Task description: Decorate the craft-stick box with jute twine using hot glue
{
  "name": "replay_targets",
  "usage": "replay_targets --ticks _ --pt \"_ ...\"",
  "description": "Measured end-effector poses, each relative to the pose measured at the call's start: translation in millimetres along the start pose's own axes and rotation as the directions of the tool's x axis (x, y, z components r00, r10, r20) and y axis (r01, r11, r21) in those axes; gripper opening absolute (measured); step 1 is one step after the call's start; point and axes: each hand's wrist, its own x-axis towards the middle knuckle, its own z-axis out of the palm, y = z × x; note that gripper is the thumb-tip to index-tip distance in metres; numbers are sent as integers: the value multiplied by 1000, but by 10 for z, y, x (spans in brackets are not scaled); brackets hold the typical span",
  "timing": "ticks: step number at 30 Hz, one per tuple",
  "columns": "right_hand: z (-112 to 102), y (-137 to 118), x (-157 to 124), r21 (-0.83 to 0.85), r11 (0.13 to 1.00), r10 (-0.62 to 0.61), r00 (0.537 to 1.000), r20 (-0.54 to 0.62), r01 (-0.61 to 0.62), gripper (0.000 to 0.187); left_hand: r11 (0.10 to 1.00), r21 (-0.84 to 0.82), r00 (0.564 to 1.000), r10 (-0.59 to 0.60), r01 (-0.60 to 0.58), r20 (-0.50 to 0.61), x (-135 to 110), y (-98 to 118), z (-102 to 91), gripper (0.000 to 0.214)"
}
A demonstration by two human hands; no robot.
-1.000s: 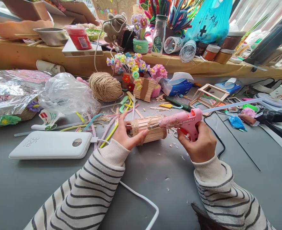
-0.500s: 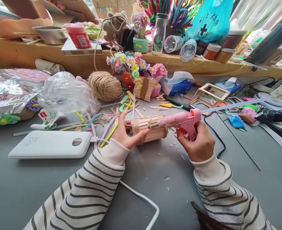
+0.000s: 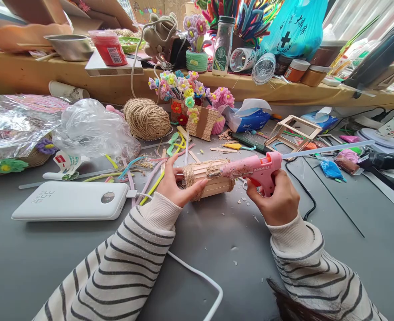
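My left hand [image 3: 175, 183] grips the left end of a craft-stick cylinder [image 3: 213, 189], which lies on its side with twine [image 3: 190, 176] wound round its ends. Its thumb rests along the front of the twine. A pink hot glue gun [image 3: 250, 169] is in my right hand [image 3: 279, 196], with the fingers round its handle and trigger. The gun points left, its nozzle over the twine-wrapped left part of the cylinder, close to my left thumb. Whether the tip touches the twine I cannot tell. A long translucent glue stick [image 3: 330, 149] sticks out of the gun's back.
A white power bank [image 3: 71, 201] with a white cable [image 3: 197, 274] lies at the left. Behind stand a twine ball [image 3: 146, 119], a stick box [image 3: 203, 122] of yarn flowers and a tissue pack [image 3: 248, 117]. A small wooden frame [image 3: 293, 131] sits further right.
Both hands, the glue gun and the cylinder hold nearly the same places. The glue stick's far end sits very slightly lower, and the camera view has shifted a little.
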Motion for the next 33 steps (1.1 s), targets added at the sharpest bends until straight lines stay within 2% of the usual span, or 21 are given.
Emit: replay_targets --ticks 13,19,24,27,30,33 --pt "-3 1 -1 -13 1000 -1 1000 -18 1 22 1000 7 1000 -15 15 -5 -3 0 0 96" --pt "-38 -5 11 -29 999 39 999 21 -38 20 999 13 999 -36 36 -6 -7 9 -2 100" --pt "-36 13 24 -14 1000 -14 1000 -5 14 17 999 22 999 -44 44 -27 -1 -7 -2 101" --pt "-6 31 29 -10 997 -81 992 -97 80 16 998 47 998 -45 47 -55 6 -26 -4 103" --pt "21 39 40 11 984 -169 960 -222 176 17 997 49 996 -61 64 -59 9 -34 -6 104" --pt "26 38 48 12 977 -205 947 -249 214 16 997 42 996 -65 68 -64 12 -38 -6 105"
